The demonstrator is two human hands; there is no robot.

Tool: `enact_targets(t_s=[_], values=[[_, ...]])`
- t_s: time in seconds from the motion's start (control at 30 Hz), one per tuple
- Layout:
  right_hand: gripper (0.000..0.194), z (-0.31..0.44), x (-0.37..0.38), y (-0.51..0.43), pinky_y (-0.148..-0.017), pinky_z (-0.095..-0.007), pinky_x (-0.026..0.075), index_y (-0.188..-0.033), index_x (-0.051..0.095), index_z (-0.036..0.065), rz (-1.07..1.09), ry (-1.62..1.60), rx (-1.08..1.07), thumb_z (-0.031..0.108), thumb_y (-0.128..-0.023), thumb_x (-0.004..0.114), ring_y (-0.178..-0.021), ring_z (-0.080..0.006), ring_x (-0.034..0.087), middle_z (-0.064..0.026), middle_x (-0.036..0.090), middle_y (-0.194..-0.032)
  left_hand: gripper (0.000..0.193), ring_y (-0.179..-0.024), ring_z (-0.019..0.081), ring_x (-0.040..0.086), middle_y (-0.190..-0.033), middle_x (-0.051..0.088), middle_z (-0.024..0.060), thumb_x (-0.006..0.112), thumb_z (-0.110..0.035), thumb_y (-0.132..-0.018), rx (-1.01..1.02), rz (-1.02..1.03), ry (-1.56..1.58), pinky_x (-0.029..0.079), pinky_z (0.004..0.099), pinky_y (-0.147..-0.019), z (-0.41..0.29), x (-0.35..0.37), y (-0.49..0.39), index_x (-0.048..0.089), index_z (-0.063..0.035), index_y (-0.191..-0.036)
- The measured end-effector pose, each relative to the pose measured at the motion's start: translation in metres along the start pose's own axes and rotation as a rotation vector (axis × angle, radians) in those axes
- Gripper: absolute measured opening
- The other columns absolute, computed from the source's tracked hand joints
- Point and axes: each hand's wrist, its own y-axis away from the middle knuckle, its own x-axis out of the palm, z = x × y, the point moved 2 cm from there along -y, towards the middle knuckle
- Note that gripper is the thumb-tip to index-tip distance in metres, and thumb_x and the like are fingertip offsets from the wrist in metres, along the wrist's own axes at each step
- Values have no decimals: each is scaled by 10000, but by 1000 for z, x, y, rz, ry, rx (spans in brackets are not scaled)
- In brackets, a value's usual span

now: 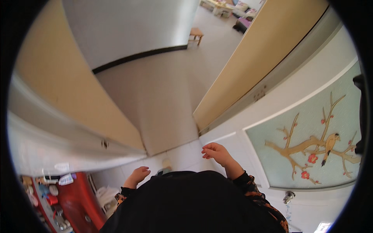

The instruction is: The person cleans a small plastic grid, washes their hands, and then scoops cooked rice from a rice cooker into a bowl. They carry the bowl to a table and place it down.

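My left hand (138,176) hangs at waist height to the left of my black clothing, with nothing visible in it. On the other side, my right hand (218,155) is raised in front of me, empty, its fingers loosely curved. It is nearest to the white door (250,157), whose frosted glass panel (274,166) bears a painted bird on a blossoming branch. No contact between hand and door can be made out. A doorway with a tan frame (250,58) stands before me, and its sill (172,150) crosses the floor ahead of my hands.
A red washbasin (74,201) is at lower left, beside a shelf (43,201) crowded with toiletries. A metal door handle (288,197) sticks out at lower right. Through the doorway are a grey wall (131,26), a wooden stool (197,33) and a low table (215,6).
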Motion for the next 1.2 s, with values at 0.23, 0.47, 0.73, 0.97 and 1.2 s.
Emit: enact_targets(t_s=[0.23,0.47,0.73,0.97,1.2], values=[[265,94,-25,-106,-734,-282,528,-1124,598,-23,-70,-11,-172,158,-932,614,-835,-172,673,-91,673,-984,499,-1077,231,629,-1168,659,158,613,-313,-901,201,61,71,493,343,-915,-118,-44,-136,572,18,-1272],[258,154,-44,-246,-709,-266,522,-1117,610,-2,165,156,-80,172,-928,630,-810,-133,664,-56,676,-958,417,-903,181,641,-961,672,96,582,-289,-897,50,-112,302,506,314,-763,-138,-101,-184,617,20,-1175],[243,373,-56,-416,-717,-257,526,-1076,621,-13,221,44,-434,176,-924,637,-785,-123,658,-55,666,-917,232,-657,142,453,-652,459,62,529,-204,-823,87,-344,213,402,345,-611,-193,-192,-224,477,12,-756],[165,544,-66,-479,-754,-280,542,-1098,605,1,253,-80,-800,84,-959,573,-828,-137,659,-75,664,-1008,242,-694,116,512,-707,545,11,554,-229,-884,-37,-404,293,435,306,-641,-241,-256,-296,569,3,-815],[131,601,-159,-545,-733,-272,547,-1067,607,-6,34,-65,-1059,40,-960,548,-821,-140,653,-86,663,-991,312,-807,145,580,-876,620,49,566,-242,-895,-10,-268,268,478,312,-712,-306,-349,-448,605,17,-1065]])
